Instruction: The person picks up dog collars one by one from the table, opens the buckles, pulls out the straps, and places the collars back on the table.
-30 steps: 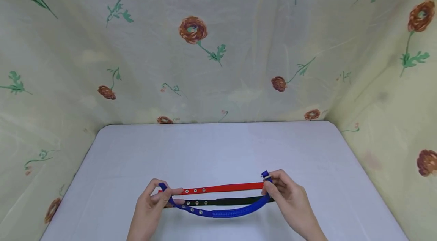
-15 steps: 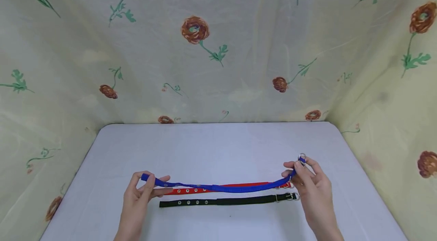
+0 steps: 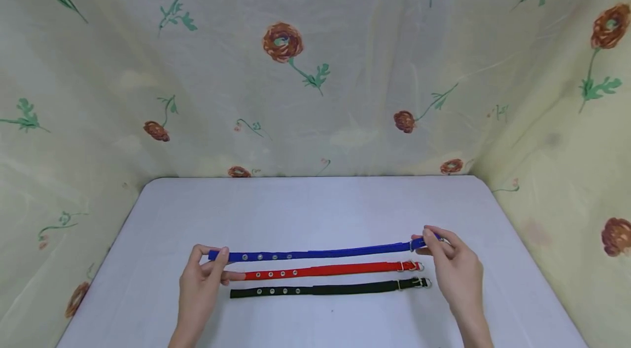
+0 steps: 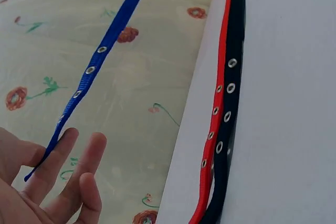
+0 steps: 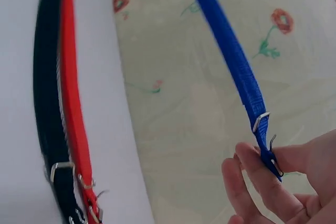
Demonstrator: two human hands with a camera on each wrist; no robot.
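Note:
A blue buckle collar (image 3: 335, 253) is stretched out nearly straight between both hands, beyond two similar collars. My left hand (image 3: 199, 282) pinches its plain end between thumb and fingers, near the row of metal eyelets. At the other end, my right hand (image 3: 455, 268) pinches the collar beside its metal buckle (image 5: 261, 121). A red collar (image 3: 345, 269) lies on the table just in front of the blue one, and a black collar (image 3: 345, 289) lies nearest me. Both have eyelets toward the left and buckles at the right.
The white table (image 3: 315, 211) has rounded far corners. Flower-patterned cloth (image 3: 345, 63) hangs behind it and along both sides.
The blue collar sagged in front of the other two a second ago. Both hands have moved apart and farther from me, drawing it straight behind the red collar.

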